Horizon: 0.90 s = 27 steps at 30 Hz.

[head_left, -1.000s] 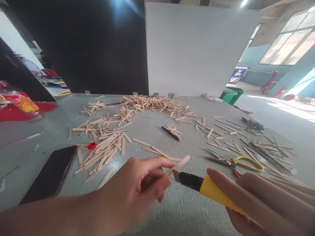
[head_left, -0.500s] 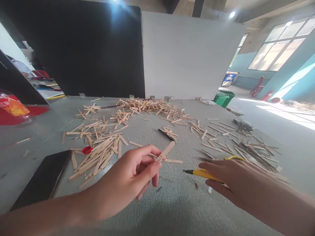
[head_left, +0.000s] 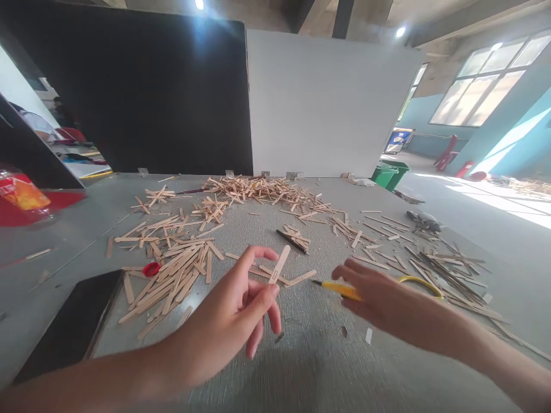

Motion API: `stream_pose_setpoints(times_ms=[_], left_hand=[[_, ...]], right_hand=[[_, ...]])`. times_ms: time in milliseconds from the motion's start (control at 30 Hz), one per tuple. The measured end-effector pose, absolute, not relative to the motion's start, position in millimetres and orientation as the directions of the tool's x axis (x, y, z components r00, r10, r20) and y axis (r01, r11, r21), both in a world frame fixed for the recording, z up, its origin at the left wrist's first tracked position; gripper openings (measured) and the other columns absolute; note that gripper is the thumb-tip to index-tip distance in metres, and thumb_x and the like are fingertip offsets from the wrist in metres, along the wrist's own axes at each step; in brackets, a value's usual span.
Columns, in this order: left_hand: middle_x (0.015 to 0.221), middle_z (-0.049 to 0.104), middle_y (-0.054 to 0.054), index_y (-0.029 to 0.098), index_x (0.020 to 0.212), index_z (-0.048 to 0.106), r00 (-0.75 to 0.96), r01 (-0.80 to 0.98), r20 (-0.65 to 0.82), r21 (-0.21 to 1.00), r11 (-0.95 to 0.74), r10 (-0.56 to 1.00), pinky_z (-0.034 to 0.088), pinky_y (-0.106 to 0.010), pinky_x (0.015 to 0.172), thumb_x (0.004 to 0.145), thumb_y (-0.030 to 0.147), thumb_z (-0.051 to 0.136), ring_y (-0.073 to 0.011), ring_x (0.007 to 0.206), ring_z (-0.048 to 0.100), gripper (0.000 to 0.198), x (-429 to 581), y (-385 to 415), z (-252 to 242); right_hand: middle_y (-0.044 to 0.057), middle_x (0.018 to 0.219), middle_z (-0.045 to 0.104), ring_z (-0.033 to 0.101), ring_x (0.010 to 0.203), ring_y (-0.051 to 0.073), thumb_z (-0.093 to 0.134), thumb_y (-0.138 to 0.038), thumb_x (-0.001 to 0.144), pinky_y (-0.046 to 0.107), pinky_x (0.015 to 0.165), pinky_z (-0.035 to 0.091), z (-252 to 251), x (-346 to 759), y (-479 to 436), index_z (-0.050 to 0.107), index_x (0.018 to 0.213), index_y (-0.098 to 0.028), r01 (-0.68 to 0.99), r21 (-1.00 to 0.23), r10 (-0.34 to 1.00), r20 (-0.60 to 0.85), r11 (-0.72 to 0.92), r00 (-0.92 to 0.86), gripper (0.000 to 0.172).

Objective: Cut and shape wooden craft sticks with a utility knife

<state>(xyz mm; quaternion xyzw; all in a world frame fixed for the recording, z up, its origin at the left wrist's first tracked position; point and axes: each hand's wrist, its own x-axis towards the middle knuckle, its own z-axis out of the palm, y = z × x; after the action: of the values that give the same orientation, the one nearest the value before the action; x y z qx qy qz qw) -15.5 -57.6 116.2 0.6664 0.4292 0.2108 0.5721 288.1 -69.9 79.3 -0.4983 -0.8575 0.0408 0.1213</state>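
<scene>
Item: drink bottle [head_left: 21, 192], orange-labelled, at the far left, probably set there to be out of the way.
Item: black flat slab [head_left: 71, 324] (perhaps a phone), lying beside the left forearm.
Item: red ring [head_left: 151, 269], touching the stick heap [head_left: 181, 269]; the heap lies loose, seemingly within easy reach of the left hand.
Item: left hand [head_left: 235, 312], thumb and fingers pinching the lower end of one marked stick [head_left: 281, 261], index finger stretched out above. Stick raised over the table and tilted, presumably so that its small drawn rectangle, just above the thumb, faces the eye.
Item: black pen [head_left: 291, 241], beyond that stick, beside some short pieces.
Item: yellow knife [head_left: 342, 289], dark tip towards the left hand.
Item: right hand [head_left: 372, 289], at the knife's rear, fingers parted; whether they grip or have released it, cannot tell.
Item: yellow loop handle [head_left: 414, 278], partly hidden behind the right wrist.
Item: thin strips [head_left: 451, 275], scattered at the right, apparently sorted apart from the broad sticks.
</scene>
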Motion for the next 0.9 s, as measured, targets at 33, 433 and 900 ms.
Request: stream_pose_setpoints(times_ms=[33, 433, 900], left_hand=[[0.076, 0.068, 0.007, 0.029, 0.127, 0.037, 0.543, 0.323, -0.218, 0.946, 0.037, 0.811, 0.042, -0.023, 0.054, 0.113, 0.047, 0.039, -0.0082, 0.048, 0.051, 0.022, -12.7, -55.9, 108.4], [0.086, 0.071, 0.001, 0.025, 0.116, 0.037, 0.766, 0.490, -0.537, 0.843, 0.220, 0.353, 0.028, -0.020, 0.034, 0.109, 0.040, 0.047, -0.0081, 0.037, 0.056, 0.019, -5.8, -35.5, 57.4], [0.145, 0.061, -0.013, 0.026, 0.132, 0.073, 0.752, 0.507, 0.072, 0.572, -0.645, 0.655, 0.034, -0.064, 0.116, 0.079, 0.042, 0.093, -0.0424, 0.140, 0.047, 0.059, -6.8, -23.5, 30.2]], right_hand=[[0.004, 0.101, 0.073, 0.072, 0.083, 0.020, 0.057, -0.028, 0.102, 0.031, 0.074, 0.054, 88.0, 289.9, -64.9, 0.067, 0.101, -0.027, 0.862, -0.252, 0.897, 0.167, 0.440, -0.410, 0.010], [0.001, 0.086, 0.077, 0.067, 0.062, 0.018, 0.090, -0.048, 0.072, 0.032, 0.061, 0.056, 77.7, 270.3, -45.6, 0.065, 0.115, -0.027, 0.596, -0.779, 0.948, 0.307, 0.196, 0.089, 0.054], [-0.002, 0.073, 0.066, 0.063, 0.063, 0.015, 0.058, -0.052, 0.100, 0.028, 0.063, 0.053, 28.6, 264.9, -37.4, 0.067, 0.089, -0.025, 0.599, -0.793, 0.966, -0.057, 0.110, -0.253, 0.031]])
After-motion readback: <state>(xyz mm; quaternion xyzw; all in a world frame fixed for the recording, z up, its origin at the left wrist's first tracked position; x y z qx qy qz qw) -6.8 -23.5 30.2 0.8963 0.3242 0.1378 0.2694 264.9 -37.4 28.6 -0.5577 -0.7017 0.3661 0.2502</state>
